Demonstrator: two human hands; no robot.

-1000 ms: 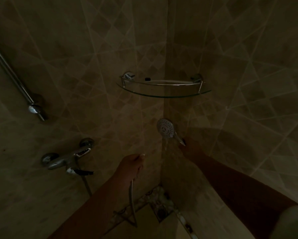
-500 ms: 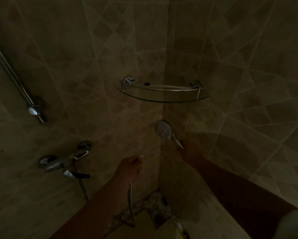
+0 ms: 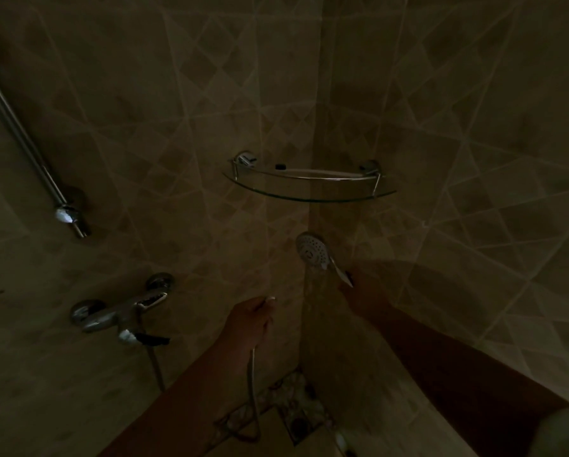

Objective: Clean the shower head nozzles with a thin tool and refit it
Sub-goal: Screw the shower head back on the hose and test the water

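The shower head (image 3: 312, 251) is a round, pale grey disc with rings of small nozzles around a central hub, and it stands just above my right hand (image 3: 363, 293), whose fingers wrap its short chrome handle from below. Its face tilts down and to the left, towards my left hand (image 3: 248, 319), and a faint stream of water seems to fall from it past my right fingers. The thin metal hose (image 3: 252, 387) passes through my curled left fingers and hangs straight down below them, looping near the floor.
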